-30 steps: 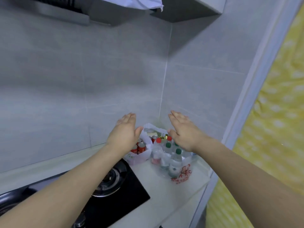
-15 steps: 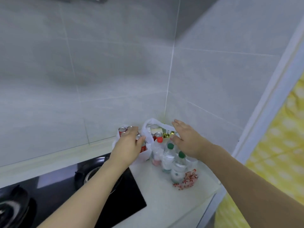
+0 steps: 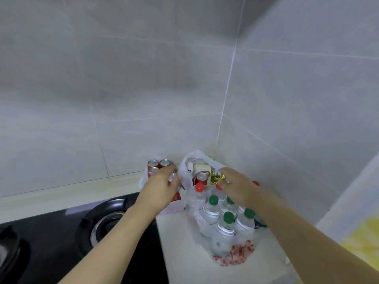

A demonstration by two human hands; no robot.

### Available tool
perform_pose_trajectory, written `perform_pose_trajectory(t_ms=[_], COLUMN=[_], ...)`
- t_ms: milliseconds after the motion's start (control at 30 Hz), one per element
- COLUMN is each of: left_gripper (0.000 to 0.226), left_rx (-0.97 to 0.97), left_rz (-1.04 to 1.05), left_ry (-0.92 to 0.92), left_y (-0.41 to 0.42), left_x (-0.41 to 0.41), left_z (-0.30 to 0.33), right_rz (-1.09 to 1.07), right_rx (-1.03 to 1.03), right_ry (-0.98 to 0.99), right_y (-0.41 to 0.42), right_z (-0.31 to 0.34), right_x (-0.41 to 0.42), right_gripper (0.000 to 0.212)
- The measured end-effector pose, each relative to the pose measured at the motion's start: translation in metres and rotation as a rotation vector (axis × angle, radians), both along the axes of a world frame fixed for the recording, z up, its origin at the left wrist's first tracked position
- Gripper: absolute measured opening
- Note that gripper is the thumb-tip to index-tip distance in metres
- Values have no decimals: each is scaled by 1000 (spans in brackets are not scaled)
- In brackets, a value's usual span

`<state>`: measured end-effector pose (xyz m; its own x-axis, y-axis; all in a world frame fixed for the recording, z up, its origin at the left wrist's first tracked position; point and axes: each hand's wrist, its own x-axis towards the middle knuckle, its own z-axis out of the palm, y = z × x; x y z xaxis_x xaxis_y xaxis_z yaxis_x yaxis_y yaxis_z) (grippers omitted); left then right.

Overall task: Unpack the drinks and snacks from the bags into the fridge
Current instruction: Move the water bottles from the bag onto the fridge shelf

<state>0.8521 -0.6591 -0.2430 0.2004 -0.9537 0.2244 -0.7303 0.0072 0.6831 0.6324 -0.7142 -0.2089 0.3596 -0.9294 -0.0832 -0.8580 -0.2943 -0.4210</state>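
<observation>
Several red drink cans point(image 3: 153, 164) stand in a white plastic bag point(image 3: 143, 182) against the back wall. My left hand point(image 3: 161, 188) lies over them, thumb and fingers curled round one red can point(image 3: 172, 176). A second white bag point(image 3: 185, 168) in the corner holds another can point(image 3: 202, 176), a cream box point(image 3: 202, 167) and a gold wrapper point(image 3: 215, 177). In front, a clear bag with red print point(image 3: 235, 255) holds several water bottles with green caps point(image 3: 213, 200) and red caps point(image 3: 199, 187). My right hand point(image 3: 239, 187) hovers over the bottles, fingers relaxed, holding nothing.
A black gas hob point(image 3: 57, 247) with a burner point(image 3: 106, 220) lies at the left, beside the bags. The white counter point(image 3: 182, 257) ends at a tiled corner point(image 3: 223, 124). A yellow patterned curtain point(image 3: 363, 238) hangs at the far right.
Both hands came down from in front of the wall onto the bags. The left one settled on the cans, the right one over the bottles. My view tilted down and closer.
</observation>
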Motion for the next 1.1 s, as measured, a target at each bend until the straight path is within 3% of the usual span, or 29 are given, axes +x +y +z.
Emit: perform_pose_trajectory(t_ms=[267, 467, 600, 833, 1100], left_gripper=[44, 41, 31, 34, 36], left_rx=[108, 222, 303, 392, 464], left_rz=[-68, -1, 48, 79, 123], left_ry=[-43, -136, -179, -251, -118], left_y=[-71, -103, -115, -131, -124], left_x=[-34, -63, -71, -72, -62], left_z=[-38, -67, -79, -92, -112], right_rz=[45, 215, 302, 425, 424], right_rx=[144, 171, 189, 185, 218], right_ry=[91, 207, 248, 335, 233], right_y=[-65, -117, -140, -166, -170], right_z=[-25, -56, -71, -91, -115], right_x=[-15, -25, -27, -17, -18], right_gripper=[37, 13, 13, 22, 39])
